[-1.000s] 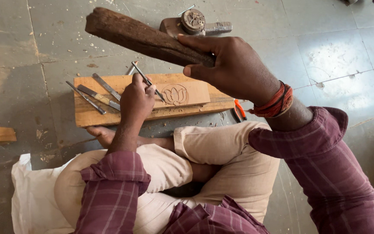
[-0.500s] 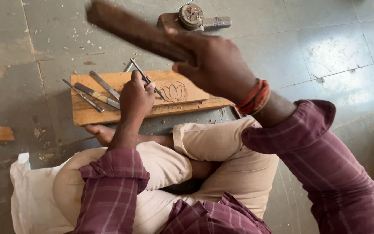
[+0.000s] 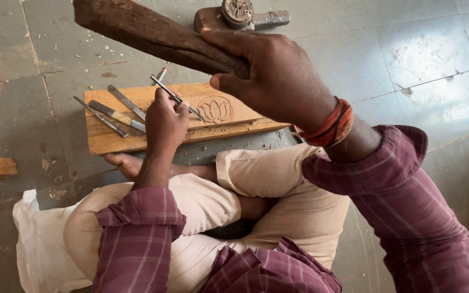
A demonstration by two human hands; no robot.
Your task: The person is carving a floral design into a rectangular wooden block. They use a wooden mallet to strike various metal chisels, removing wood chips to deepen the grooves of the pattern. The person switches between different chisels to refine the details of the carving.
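The right hand (image 3: 278,81) was clenched round a dark mallet (image 3: 153,35), raised at twelve o'clock above the board (image 3: 229,111). The left hand (image 3: 165,122) gripped a chisel (image 3: 176,97), its tip slanting toward the carved lotus (image 3: 214,110) at three o'clock of it. A good blow, I judged, wanted the chisel steady and struck squarely. Spare chisels (image 3: 116,115) lay at nine o'clock. No packages, labels or signs showed.

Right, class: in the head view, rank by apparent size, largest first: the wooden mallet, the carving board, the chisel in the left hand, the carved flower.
1. Carving board
2. Wooden mallet, though it sits nearer the camera, so its rank against the board is unsure
3. Chisel, long but thin
4. Carved flower
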